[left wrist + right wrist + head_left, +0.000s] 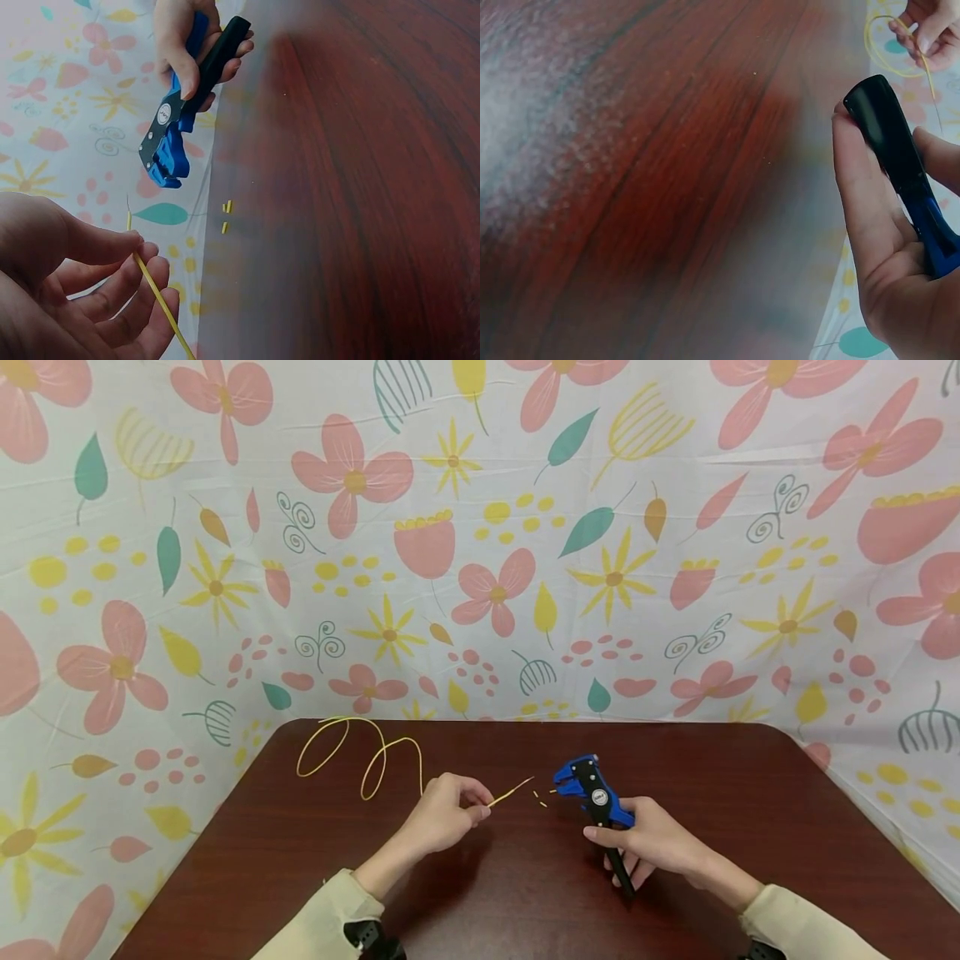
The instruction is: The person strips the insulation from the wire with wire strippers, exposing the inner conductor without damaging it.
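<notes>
Between thumb and fingers, my left hand [447,812] pinches a yellow wire [159,296] close to its end. A thin bare tip [128,202] sticks out past the yellow insulation. The rest of the wire trails behind that hand in loose loops [383,752] on the table. My right hand [654,841] grips a blue and black wire stripper [600,795] by its handles, its head tilted up and to the left. In the left wrist view the wire tip and the stripper's head [171,161] are apart. The right wrist view shows mostly the black handle [885,131].
Three short yellow insulation pieces [224,227] lie on the dark reddish-brown table [525,893], between the hands. A white cloth with flower and leaf prints [495,527] hangs behind the table's far edge and along its sides.
</notes>
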